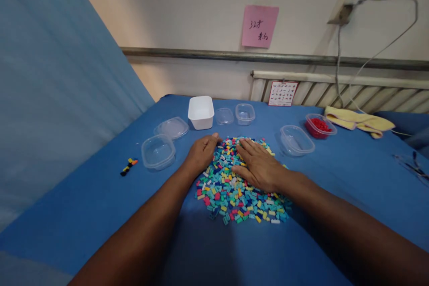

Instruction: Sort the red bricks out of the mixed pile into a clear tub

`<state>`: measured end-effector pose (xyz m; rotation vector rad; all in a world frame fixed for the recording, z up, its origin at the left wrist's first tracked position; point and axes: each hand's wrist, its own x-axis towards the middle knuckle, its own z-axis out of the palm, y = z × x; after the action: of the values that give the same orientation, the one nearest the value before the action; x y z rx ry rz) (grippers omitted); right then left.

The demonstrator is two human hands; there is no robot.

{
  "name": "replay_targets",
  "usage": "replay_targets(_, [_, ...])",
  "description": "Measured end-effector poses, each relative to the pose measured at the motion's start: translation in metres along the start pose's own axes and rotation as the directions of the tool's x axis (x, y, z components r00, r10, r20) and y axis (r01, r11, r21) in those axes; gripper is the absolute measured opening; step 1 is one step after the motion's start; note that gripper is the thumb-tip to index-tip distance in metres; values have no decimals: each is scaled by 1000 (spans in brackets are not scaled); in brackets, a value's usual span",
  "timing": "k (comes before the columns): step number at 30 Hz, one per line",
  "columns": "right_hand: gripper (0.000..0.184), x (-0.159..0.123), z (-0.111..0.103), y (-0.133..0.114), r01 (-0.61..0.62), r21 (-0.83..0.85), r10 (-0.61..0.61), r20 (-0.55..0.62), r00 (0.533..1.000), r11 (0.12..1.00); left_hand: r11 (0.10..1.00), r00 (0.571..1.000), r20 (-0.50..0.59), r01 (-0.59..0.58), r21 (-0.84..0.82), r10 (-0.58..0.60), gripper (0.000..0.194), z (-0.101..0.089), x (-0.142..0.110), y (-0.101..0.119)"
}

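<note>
A wide pile of small toy building bricks (234, 203) in teal, blue, yellow, pink and white lies spread on the blue cloth. My right hand (259, 165) rests flat on the upper right of the pile, palm down, with its thumb apart from the fingers. At the upper left edge of the pile is my left hand (202, 152), loosely open and touching the bricks. Its thumb points forward; the other fingers are partly hidden. I see nothing held in either hand.
A clear tub (158, 152), a clear lid (172, 128) and a white tub (201, 114) stand at left. Black, yellow and orange bricks (128, 167) lie beyond. At right are another clear tub (296, 140), a tub of red bricks (320, 126) and a yellow cloth (358, 120).
</note>
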<state>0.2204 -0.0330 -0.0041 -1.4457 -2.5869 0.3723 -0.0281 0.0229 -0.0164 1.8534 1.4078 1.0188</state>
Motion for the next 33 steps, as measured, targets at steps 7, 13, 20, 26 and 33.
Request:
replay_targets(7, [110,-3,-5,-42,142,71,-146,57,988,987,998,1000,13,-25,-49,26,67,-1,3,0])
replay_targets(13, [116,15,-2,-54,174,40,-176,54,983,984,999,1000,12,-13,-32,14,66,-2,3,2])
replay_targets(20, [106,-10,-2,-28,150,-9,-149,42,988,989,999,999,18,-29,-41,30,66,-1,-1,7])
replay_targets(26, [78,-61,-22,12,155,47,-152,-64,986,987,1000,1000,18,-3,-16,4,67,0,-2,8])
replay_targets(33, [36,-99,-40,65,74,156,-16,-347,938,985,996,999,31,-25,80,23,59,2,0,5])
